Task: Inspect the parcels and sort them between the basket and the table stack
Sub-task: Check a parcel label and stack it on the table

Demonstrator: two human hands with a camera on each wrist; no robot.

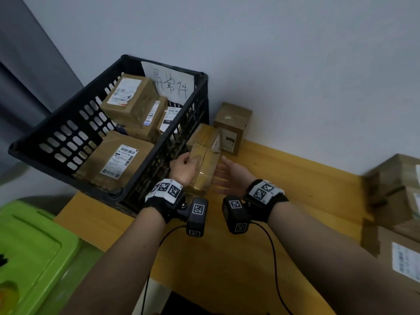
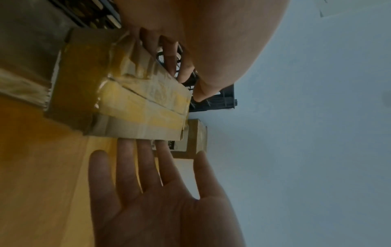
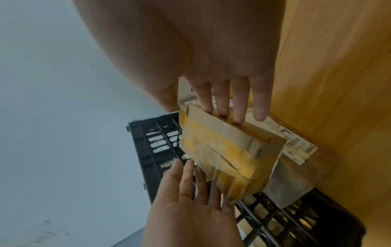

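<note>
A brown parcel (image 1: 204,164) sealed with yellowish tape lies on top of a labelled parcel (image 3: 296,147) on the wooden table (image 1: 227,258), right beside the black basket (image 1: 54,119). My left hand (image 1: 184,165) has straight fingers (image 3: 188,175) against the parcel's basket-side face. My right hand (image 1: 229,172) is spread flat, and its fingertips (image 3: 222,108) touch the opposite edge. In the left wrist view the parcel (image 2: 137,100) sits between the left fingers (image 2: 171,55) and the open right palm (image 2: 152,192). The basket holds several labelled parcels (image 1: 129,98).
A handwritten paper sign (image 1: 168,80) hangs on the basket's back wall. More brown boxes (image 1: 231,126) stand against the wall behind the parcel. A pile of larger boxes (image 1: 397,189) fills the table's right end. A green bin lid (image 1: 29,246) sits at the lower left.
</note>
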